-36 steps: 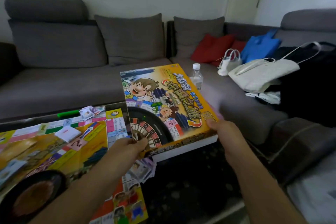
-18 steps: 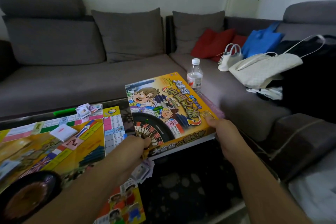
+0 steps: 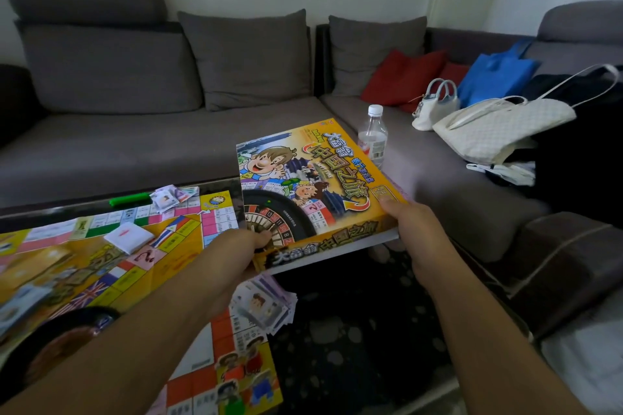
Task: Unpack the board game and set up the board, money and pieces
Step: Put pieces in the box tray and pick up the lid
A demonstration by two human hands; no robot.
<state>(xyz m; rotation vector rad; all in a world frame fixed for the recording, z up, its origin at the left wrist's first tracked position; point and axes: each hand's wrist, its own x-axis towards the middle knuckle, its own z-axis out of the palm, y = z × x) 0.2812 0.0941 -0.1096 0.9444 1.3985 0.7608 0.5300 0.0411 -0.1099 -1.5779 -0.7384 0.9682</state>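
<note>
The game box [image 3: 313, 185] carries large Chinese characters on its yellow lid, reading 大富翁 at the top and 中国之旅 in bigger red-outlined letters beneath. The same title runs along the box's near side, upside down from this view. On the printed roulette wheel [image 3: 276, 224] the numbers 13, 11 and 8 can be made out. The board [image 3: 101, 256] shows a question mark on a pink square; its smaller print is too blurred to read. The label on the water bottle [image 3: 372, 141] is illegible.
</note>
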